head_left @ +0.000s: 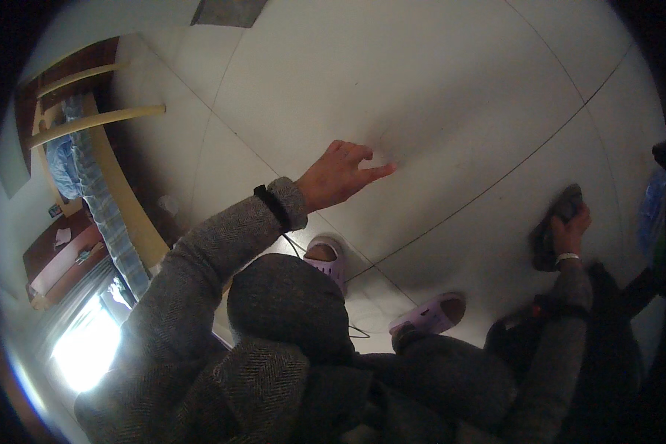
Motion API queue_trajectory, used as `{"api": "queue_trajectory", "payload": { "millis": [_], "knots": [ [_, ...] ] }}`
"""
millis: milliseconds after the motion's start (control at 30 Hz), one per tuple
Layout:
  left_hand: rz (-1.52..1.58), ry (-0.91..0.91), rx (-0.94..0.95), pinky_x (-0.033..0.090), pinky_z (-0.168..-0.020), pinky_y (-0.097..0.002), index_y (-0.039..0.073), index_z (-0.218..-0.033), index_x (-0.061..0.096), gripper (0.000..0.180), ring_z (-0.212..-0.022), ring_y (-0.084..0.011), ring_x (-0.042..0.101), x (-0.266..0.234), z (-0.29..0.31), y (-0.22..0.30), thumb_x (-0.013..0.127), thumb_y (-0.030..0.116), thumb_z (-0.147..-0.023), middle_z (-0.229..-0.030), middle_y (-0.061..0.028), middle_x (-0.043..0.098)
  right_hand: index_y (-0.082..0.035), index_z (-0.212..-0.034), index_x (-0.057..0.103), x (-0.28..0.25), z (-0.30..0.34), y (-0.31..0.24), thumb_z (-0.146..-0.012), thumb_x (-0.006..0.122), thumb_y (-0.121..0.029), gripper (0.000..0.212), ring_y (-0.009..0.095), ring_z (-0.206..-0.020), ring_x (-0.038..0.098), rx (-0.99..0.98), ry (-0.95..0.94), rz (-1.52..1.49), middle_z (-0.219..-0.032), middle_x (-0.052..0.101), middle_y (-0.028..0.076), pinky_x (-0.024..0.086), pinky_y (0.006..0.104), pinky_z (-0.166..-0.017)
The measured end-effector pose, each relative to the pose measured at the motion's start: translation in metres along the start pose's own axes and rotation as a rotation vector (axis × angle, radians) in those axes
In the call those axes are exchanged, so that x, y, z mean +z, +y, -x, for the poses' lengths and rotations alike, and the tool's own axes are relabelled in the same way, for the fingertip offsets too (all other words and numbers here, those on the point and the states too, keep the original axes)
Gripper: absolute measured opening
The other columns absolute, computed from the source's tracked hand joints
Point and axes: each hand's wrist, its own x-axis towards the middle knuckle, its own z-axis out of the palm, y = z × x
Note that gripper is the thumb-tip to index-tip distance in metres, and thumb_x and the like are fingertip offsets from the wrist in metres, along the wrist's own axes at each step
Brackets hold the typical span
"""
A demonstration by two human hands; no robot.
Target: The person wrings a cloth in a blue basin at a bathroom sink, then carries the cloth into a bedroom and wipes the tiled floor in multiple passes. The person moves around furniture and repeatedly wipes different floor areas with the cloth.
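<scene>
Over the pale tiled floor my left hand (337, 175) reaches out from a grey herringbone sleeve with a black strap at the wrist. Its thumb and fingers are apart, the fingers partly curled, with nothing between them. Out to the right, my right hand (572, 233) grips a dark shoe (545, 240) by its side. The shoe's opening faces up, and part of it is covered by the fingers. Whether the shoe rests on the floor, I cannot tell. Lilac slippers are on my feet, a left slipper (333, 268) and a right slipper (435, 314).
On the left stands a wooden bed frame (129, 200) with blue bedding (65, 166). Beyond it are a brown desk (70, 251) and a bright window (89, 344). A grey mat (228, 12) lies at the top edge. Bluish plastic (653, 211) shows at far right.
</scene>
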Motion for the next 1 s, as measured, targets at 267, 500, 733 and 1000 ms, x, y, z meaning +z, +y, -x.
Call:
{"api": "queue_trajectory", "payload": {
  "millis": [267, 500, 733, 1000],
  "knots": [
    [-0.022, 0.092, -0.223, 0.038, -0.089, -0.0434, 0.019, -0.137, 0.046, 0.063, -0.097, -0.0263, 0.051, 0.001, 0.003, -0.007, 0.071, 0.024, -0.080, -0.100, -0.0103, 0.054, 0.001, -0.132, 0.031, -0.004, 0.001, -0.008, -0.070, 0.066, -0.009, 0.072, 0.040, -0.116, 0.036, 0.065, -0.039, 0.007, -0.126, 0.035, 0.024, 0.031, 0.0467, -0.104],
    [0.022, -0.035, -0.138, 0.038, -0.086, -0.0430, 0.020, -0.136, 0.046, 0.061, -0.098, -0.0251, 0.050, 0.016, -0.009, 0.006, 0.070, 0.026, -0.080, -0.099, -0.0087, 0.053, 0.001, -0.132, 0.031, -0.005, 0.000, -0.009, -0.069, 0.065, -0.010, 0.072, 0.040, -0.116, 0.036, 0.052, -0.031, 0.005, -0.126, 0.036, 0.024, 0.030, 0.0474, -0.104],
    [-0.007, 0.013, -0.036, 0.039, -0.087, -0.0446, 0.020, -0.126, 0.053, 0.046, -0.098, -0.0244, 0.051, 0.019, -0.011, 0.007, 0.066, 0.025, -0.083, -0.099, -0.0075, 0.052, 0.000, -0.133, 0.029, -0.006, 0.001, -0.010, -0.069, 0.065, -0.011, 0.074, 0.041, -0.117, 0.034, 0.033, -0.032, 0.019, -0.125, 0.037, 0.024, 0.029, 0.0485, -0.105],
    [0.116, 0.167, -0.098, 0.036, -0.089, -0.0422, 0.016, -0.112, 0.059, 0.035, -0.098, -0.0251, 0.050, 0.029, -0.028, 0.003, 0.071, 0.024, -0.080, -0.100, -0.0071, 0.052, 0.001, -0.132, 0.029, -0.006, 0.000, -0.013, -0.070, 0.065, -0.009, 0.072, 0.041, -0.118, 0.034, 0.020, -0.034, 0.048, -0.125, 0.037, 0.024, 0.029, 0.0474, -0.105]
  ]
}}
